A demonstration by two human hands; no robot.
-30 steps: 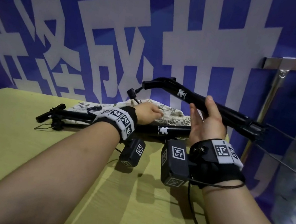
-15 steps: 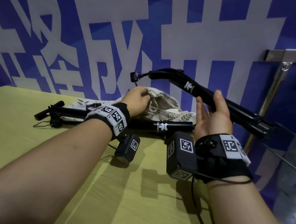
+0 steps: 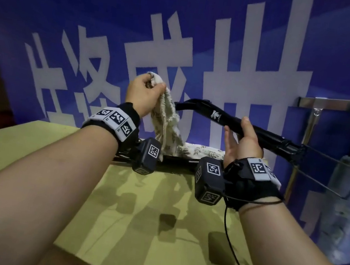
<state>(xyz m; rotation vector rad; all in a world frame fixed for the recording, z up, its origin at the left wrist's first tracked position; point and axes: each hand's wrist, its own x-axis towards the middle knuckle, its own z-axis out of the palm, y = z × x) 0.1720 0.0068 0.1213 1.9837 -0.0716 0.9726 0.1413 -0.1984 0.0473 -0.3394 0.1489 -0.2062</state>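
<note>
While clutched at its puckered mouth by the left hand [image 3: 143,95], dangles as a cream, leaf-printed drawstring bag [image 3: 167,117], tail down on the yellow table [image 3: 29,156]. Alongside, clamped under the right hand [image 3: 243,146] thumb: black rod [image 3: 215,115], white logo.

The cloth bag [image 3: 167,117] is held at eleven o'clock, its tail on the table [image 3: 142,241]; the folded stand [image 3: 217,117] is held at one o'clock, right of it.

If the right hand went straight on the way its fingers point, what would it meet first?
Probably the blue banner with white characters behind; the right hand points up and away, gripping the black folding pole. Depth is unclear.
</note>
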